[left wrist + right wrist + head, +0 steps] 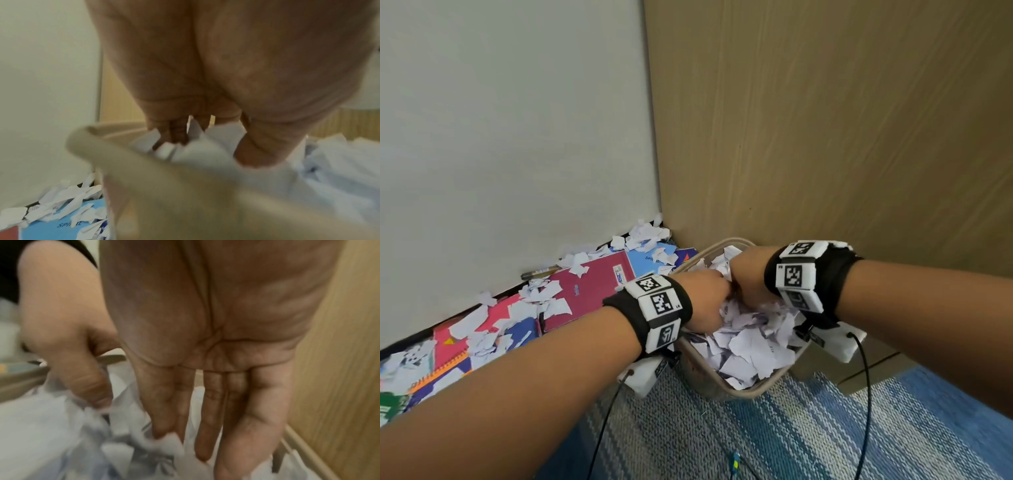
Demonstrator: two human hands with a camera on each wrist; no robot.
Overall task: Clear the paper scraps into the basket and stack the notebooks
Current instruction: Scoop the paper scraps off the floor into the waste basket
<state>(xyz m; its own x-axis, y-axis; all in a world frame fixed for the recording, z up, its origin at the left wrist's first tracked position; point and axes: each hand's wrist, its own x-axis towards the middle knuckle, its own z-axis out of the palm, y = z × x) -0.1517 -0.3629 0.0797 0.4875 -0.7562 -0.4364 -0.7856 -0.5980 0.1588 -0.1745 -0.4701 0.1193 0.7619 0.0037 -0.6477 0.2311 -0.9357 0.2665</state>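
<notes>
Both hands sit over the beige basket (753, 389) at three o'clock: left hand (703, 301) pinching paper scraps (195, 146) to drop, right hand (216, 369) splayed empty; notebooks (589, 291) lie littered at nine o'clock.

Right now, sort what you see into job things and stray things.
Job:
- torn white paper scraps
- beige plastic basket, heaped with scraps
- maroon notebook, light blue spiral notebook
- left hand grips scraps over the basket; right hand open over it

Stray:
- dark pen by the white wall
- black wrist cables
</notes>
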